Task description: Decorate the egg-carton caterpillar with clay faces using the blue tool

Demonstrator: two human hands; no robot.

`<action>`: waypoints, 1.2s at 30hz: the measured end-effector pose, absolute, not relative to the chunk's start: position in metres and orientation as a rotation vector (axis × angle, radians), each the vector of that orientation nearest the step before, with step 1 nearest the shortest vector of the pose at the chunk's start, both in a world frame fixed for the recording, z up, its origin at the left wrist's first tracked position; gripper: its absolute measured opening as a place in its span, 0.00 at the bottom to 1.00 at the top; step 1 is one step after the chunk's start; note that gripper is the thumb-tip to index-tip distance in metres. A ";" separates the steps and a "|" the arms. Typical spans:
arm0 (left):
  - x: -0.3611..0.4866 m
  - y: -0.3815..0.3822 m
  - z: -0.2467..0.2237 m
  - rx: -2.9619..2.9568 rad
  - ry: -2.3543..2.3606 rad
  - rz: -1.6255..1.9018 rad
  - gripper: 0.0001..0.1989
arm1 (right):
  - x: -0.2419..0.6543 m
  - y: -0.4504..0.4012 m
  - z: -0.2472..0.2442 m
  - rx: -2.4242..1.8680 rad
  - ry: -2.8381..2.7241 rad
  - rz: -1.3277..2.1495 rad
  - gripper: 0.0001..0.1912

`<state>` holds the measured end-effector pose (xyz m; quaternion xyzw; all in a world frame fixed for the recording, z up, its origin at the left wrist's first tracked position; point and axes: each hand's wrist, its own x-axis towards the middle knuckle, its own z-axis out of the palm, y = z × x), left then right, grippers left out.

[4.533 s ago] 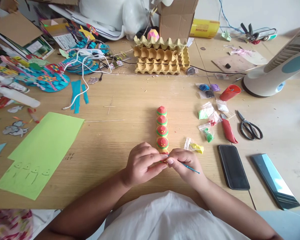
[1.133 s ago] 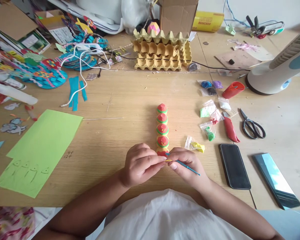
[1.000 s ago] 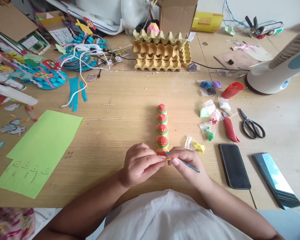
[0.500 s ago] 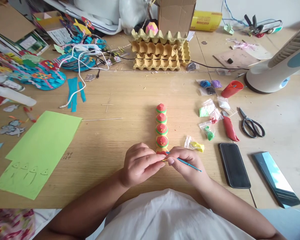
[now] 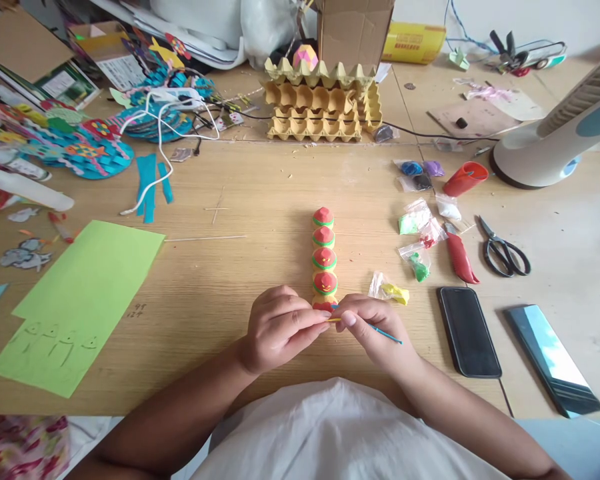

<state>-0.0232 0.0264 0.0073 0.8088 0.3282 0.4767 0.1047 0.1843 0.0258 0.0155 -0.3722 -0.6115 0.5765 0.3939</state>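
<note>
A thin yellow strand [image 5: 335, 320] stretches between my two hands. The fingertips of my left hand [image 5: 286, 327] pinch its left end. My right hand [image 5: 373, 327] grips its other end between thumb and forefinger and also holds a blue tool [image 5: 387, 334], which slants out to the lower right. Just beyond my fingers stands a column of egg-carton cups [image 5: 325, 257] with red tops and green rings; the nearest cup is partly hidden by my hands. Small yellow marks show on some red tops. Yellow clay [image 5: 395, 293] lies in an opened bag to the right.
Clay bags [image 5: 414, 218], a red cup [image 5: 465, 179], scissors [image 5: 505, 247] and a phone [image 5: 469, 331] lie on the right. Green paper [image 5: 87, 293] is at left. Egg cartons [image 5: 320, 123] stand at the back, a white fan [image 5: 535, 157] at the back right.
My right thumb has shifted slightly right and covers more of the blue tool. More of the yellow strand shows between my fingertips. My left hand has barely moved.
</note>
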 end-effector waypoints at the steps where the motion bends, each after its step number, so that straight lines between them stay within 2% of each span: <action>1: -0.023 0.026 0.007 2.385 0.968 1.407 0.05 | 0.184 0.026 0.015 -0.934 -1.545 1.469 0.20; 5: -0.023 0.026 0.007 2.397 0.971 1.409 0.06 | 0.182 0.026 0.015 -0.919 -1.487 1.508 0.12; 14: -0.026 0.031 0.011 2.222 0.889 1.422 0.08 | 0.184 0.026 0.016 -0.928 -1.453 1.536 0.08; 36: -0.025 0.035 0.011 2.187 0.740 1.329 0.04 | 0.183 0.025 0.015 -0.891 -1.436 1.578 0.10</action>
